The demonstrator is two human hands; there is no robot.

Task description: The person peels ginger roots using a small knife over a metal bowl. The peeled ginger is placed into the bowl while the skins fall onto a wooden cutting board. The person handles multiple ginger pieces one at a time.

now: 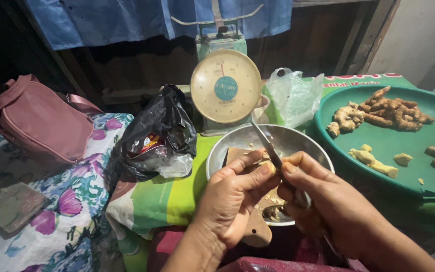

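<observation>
The left hand (232,196) has its grip pinched tight on a small pale piece of ginger (266,164) over the round shiny metal bowl (298,141). The right hand (328,201) has its grip wrapped tight around a thin silver knife (268,146), its blade touching the ginger.

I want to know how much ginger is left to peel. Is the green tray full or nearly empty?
Partly filled: the green tray holds a pile of unpeeled ginger and some peeled pieces, with much bare surface.
</observation>
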